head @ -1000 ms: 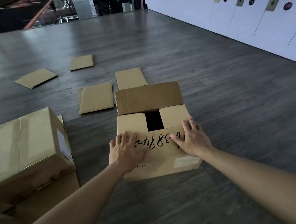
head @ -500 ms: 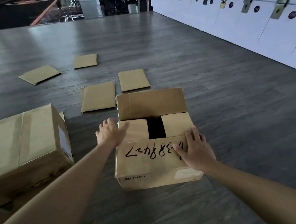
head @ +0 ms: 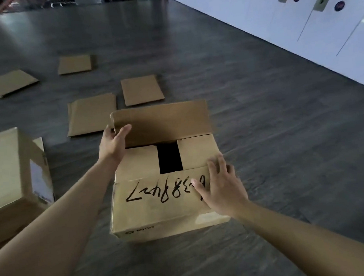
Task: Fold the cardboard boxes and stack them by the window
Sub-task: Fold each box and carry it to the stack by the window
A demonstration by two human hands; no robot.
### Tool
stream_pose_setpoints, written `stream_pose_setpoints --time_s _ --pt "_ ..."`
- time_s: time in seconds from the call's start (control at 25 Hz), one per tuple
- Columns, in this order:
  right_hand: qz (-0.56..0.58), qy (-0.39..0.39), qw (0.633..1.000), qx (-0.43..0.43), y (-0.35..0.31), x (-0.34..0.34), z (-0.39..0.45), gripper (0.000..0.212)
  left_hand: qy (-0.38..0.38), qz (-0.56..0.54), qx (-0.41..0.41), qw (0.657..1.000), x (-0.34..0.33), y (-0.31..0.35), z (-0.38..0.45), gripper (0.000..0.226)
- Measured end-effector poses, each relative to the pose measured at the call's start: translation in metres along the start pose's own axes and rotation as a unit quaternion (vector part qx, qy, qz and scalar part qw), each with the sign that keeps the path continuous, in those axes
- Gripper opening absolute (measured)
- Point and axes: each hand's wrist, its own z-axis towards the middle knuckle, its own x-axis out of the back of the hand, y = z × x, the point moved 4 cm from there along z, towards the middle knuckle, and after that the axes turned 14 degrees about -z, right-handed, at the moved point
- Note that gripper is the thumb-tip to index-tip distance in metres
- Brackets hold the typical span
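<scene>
On the grey floor (head: pixel 262 132), the "PICO" box (head: pixel 160 214): left hand (head: pixel 113 143) grips its raised flap (head: pixel 165 124), right hand (head: pixel 221 186) presses flat.

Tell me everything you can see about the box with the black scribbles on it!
The box is plain brown cardboard and sits on the dark floor. Its near flap lies flat and carries black handwriting, with a small printed logo on the front side below. Two side flaps are folded in, leaving a dark gap between them. The far flap stands up. The left hand holds that flap's left corner, and the right hand lies flat on the near flap.
</scene>
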Motion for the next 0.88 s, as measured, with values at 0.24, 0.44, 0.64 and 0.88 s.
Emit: stream_pose_setpoints --time_s 0.24,0.44,0.64,0.88 --pt "-0.014 -0.003 1.0 0.007 -0.001 0.005 -0.001 0.097 0.052 0.023 -0.087 0.995 0.01 0.038 -0.008 0.076" --pt "-0.071 0.066 0.995 0.006 -0.005 0.025 -0.008 0.088 0.022 0.239 -0.122 0.963 0.015 0.036 -0.044 0.049" --pt "-0.114 0.118 0.984 0.065 -0.017 0.038 -0.012 0.092 -0.042 0.436 -0.2 0.876 0.015 0.009 -0.101 0.056" --pt "-0.092 0.008 0.988 0.125 -0.015 0.026 -0.001 0.079 -0.178 0.537 -0.143 0.812 0.009 -0.039 -0.133 0.083"
